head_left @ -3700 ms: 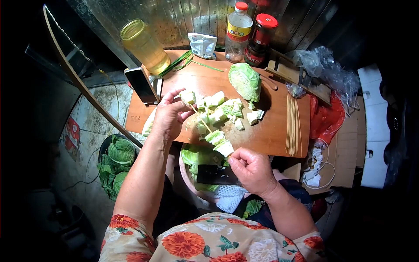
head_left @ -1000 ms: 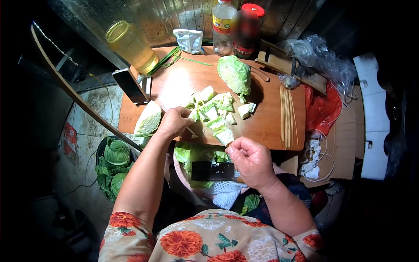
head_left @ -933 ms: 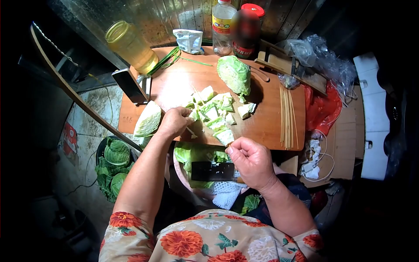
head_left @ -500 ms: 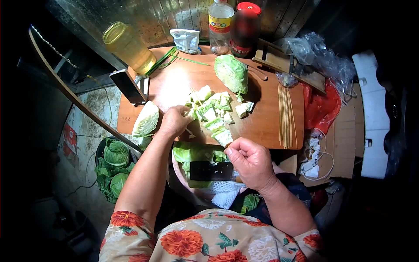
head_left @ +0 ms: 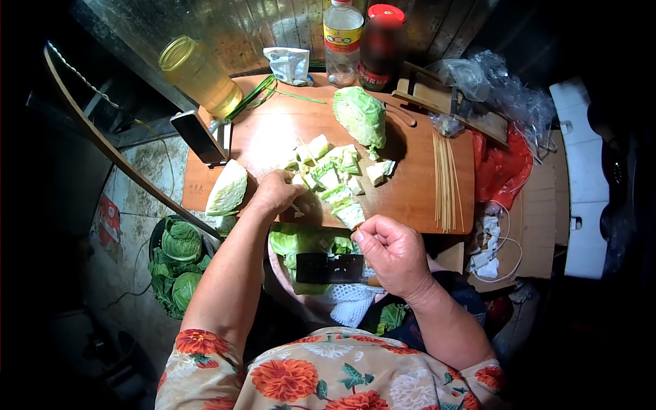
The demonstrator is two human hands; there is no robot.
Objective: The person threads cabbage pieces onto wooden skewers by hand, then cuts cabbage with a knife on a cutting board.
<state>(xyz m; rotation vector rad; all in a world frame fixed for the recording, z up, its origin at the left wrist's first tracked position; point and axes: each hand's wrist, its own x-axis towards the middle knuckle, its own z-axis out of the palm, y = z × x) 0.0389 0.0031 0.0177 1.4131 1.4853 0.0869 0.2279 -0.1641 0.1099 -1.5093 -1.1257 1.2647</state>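
My right hand (head_left: 388,247) is closed on the near end of a thin skewer, with cabbage pieces (head_left: 345,207) threaded just beyond the fingers. At the left of the cut cabbage pile (head_left: 331,167), my left hand (head_left: 279,191) reaches down with its fingers bent together; what they hold, if anything, is hidden. Left of that hand lies a cabbage wedge (head_left: 227,188). A larger piece of cabbage (head_left: 360,117) rests behind the pile on the wooden board (head_left: 410,184). Bare skewers (head_left: 445,183) lie in a bundle at the board's right side.
A phone (head_left: 198,138) on a stand, a yellow jar (head_left: 201,78), a white packet (head_left: 288,65) and a clear bottle (head_left: 342,44) line the back. A cleaver (head_left: 330,268) lies over the tub (head_left: 276,263) before me. Whole cabbages (head_left: 182,240) sit low at left.
My left hand has gone from the skewer's far end down to the left of the pile. The cabbage piece it had there is no longer visible in its fingers. My right hand keeps its grip.
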